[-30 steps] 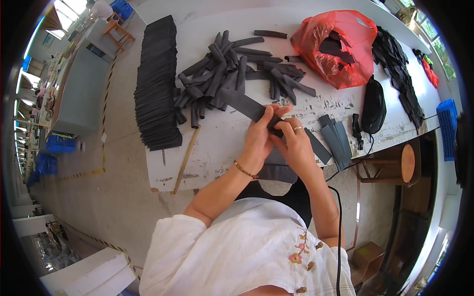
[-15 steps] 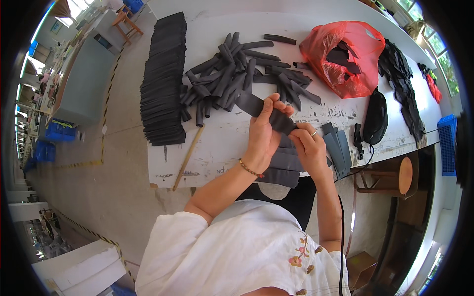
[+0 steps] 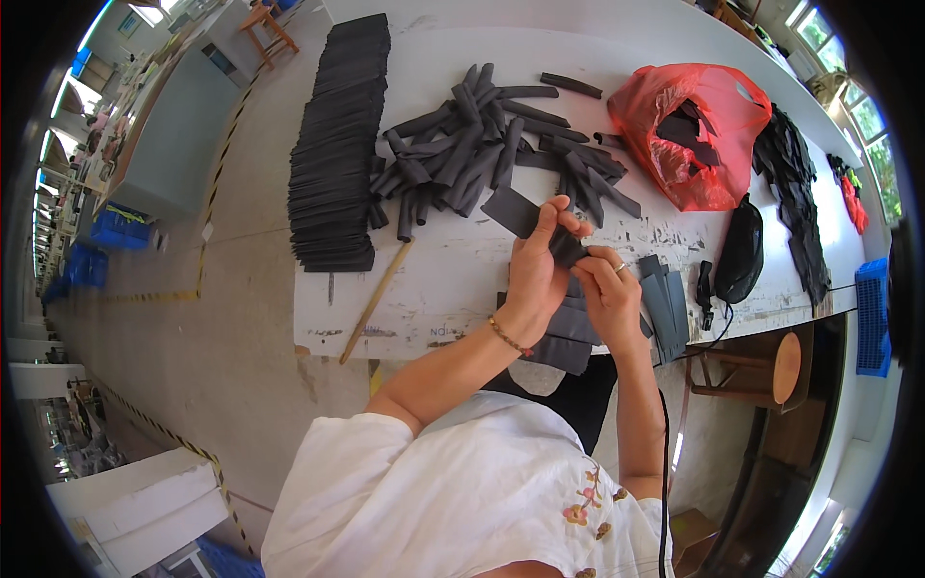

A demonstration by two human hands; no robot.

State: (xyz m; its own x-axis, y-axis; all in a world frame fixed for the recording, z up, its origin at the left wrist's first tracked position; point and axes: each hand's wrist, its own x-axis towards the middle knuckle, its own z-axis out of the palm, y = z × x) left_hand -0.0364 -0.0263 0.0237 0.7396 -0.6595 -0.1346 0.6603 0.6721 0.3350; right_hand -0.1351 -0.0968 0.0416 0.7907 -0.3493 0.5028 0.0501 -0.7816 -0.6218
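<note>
Head view: a dark grey strip [image 3: 513,211] is pinched by the left hand [image 3: 540,270] around its middle and by the right hand [image 3: 612,289] at its near end, where any curl is partly hidden by fingers. Flat strips [image 3: 562,353] are laid at the white table's [image 3: 443,284] front edge, near the wrists. Open tabletop is left around a wooden stick [image 3: 377,302]; beyond, room is taken up by heaped rolled strips [image 3: 466,143] and a red plastic bag [image 3: 641,106].
</note>
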